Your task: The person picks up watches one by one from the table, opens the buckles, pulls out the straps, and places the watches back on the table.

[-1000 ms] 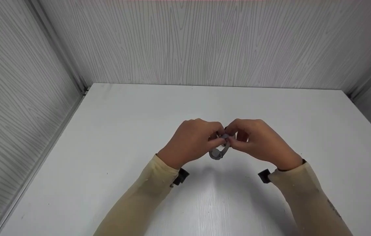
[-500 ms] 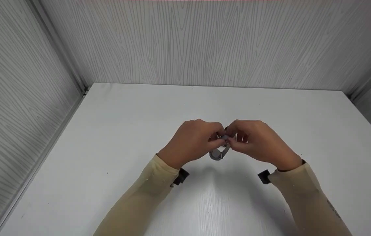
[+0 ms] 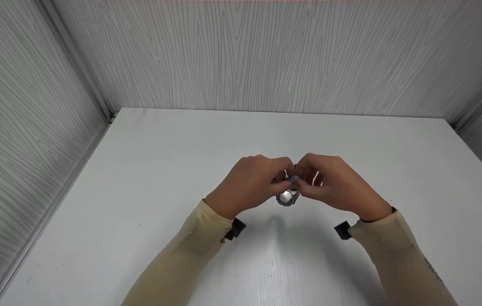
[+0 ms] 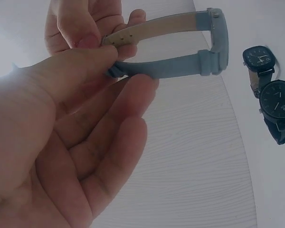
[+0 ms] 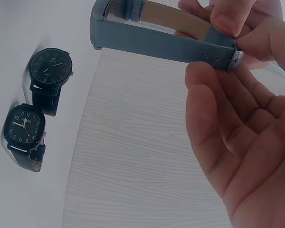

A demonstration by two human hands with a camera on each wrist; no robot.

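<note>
Left hand (image 3: 251, 182) and right hand (image 3: 338, 182) are pinching a blue-strapped wristwatch (image 3: 286, 198).
Fingers (image 4: 137, 90) gripping strap (image 5: 147, 42) near buckle (image 5: 236, 59); round black watch (image 5: 51, 66), squarish black watch (image 5: 24, 127) lying side by side.

blue strap (image 4: 175, 67) partly hidden by left grip (image 4: 61, 118), round watch (image 4: 277, 99) edge-cropped

The person's left hand (image 4: 61, 137) pinches the end of a blue-strapped wristwatch (image 4: 175, 67), and the right hand (image 4: 78, 23) grips there too, so I can't make out just how the strap ends meet among the fingers. The case stands edge-on to me; one strap half shows its tan, punched lining. Beyond, on the plain white worktop (image 4: 273, 190), a dark round-dialled watch (image 4: 278, 99) lies right beside a dark rounded-square watch (image 4: 259, 59). A pale wood-grained surface (image 4: 194, 152) fills the middle.
</note>
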